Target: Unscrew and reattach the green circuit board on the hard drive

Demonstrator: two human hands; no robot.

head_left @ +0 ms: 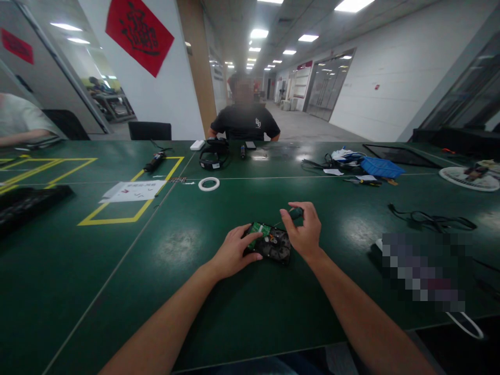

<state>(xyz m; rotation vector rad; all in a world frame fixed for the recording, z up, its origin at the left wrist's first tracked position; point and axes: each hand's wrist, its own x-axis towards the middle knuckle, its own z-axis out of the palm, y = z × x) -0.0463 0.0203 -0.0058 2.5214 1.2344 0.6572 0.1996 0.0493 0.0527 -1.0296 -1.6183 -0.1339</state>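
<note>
A hard drive (278, 247), dark with a green circuit board on its left part, lies on the green table in front of me. My left hand (234, 251) grips its left end, with fingers across the board and the thumb along the near edge. My right hand (307, 229) is closed around the dark green handle of a screwdriver (296, 213). The screwdriver's thin shaft points left, toward the drive's far edge; whether its tip touches the drive I cannot tell.
Beyond the drive are a white ring (209, 184), a black headset (213, 156) and a paper sheet (135, 191). To the right are a blue tray (382, 167), a black cable (433, 219) and a pixelated object (424, 273). A person (245, 117) sits across the table.
</note>
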